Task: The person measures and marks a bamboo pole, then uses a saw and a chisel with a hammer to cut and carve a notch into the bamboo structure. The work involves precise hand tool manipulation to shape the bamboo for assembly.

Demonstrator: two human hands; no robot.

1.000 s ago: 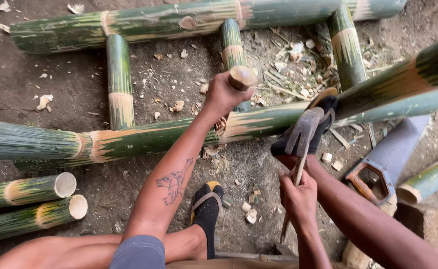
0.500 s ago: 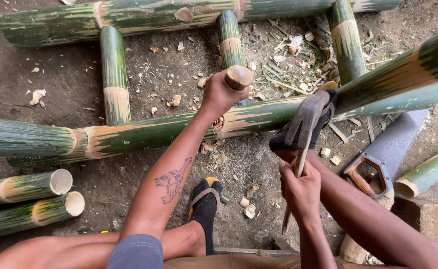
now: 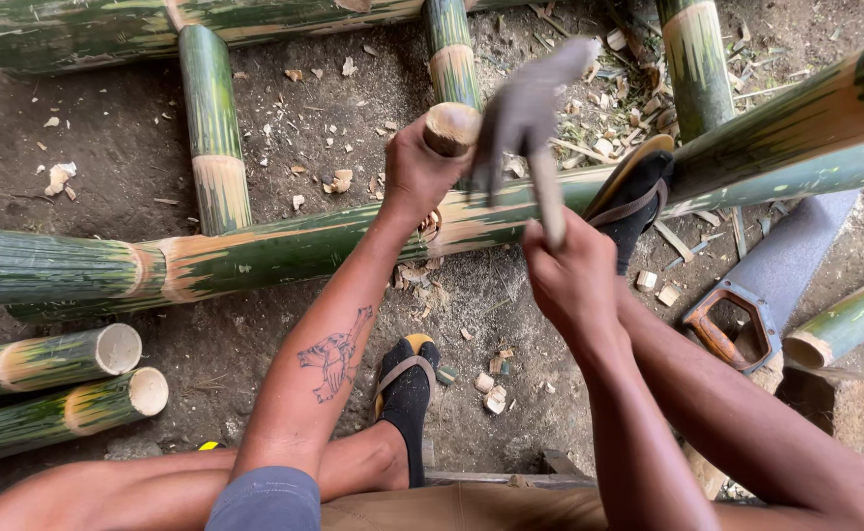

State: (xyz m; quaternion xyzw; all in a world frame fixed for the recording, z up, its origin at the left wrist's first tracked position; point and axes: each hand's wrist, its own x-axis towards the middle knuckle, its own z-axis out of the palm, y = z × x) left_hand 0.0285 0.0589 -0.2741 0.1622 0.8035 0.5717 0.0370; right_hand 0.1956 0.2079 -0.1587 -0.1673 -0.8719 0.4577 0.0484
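Bamboo peg [image 3: 451,128] stands upright, gripped in the left hand [image 3: 417,172]. Right hand [image 3: 574,275], fist closed on the hammer [image 3: 530,113] handle, holds the blurred head just right of the peg top.

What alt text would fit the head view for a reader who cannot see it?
The left hand holds a short wooden peg upright against a long green bamboo pole, while the right hand swings a blurred hammer above it. More bamboo poles, chips and a handsaw lie on the dirt.
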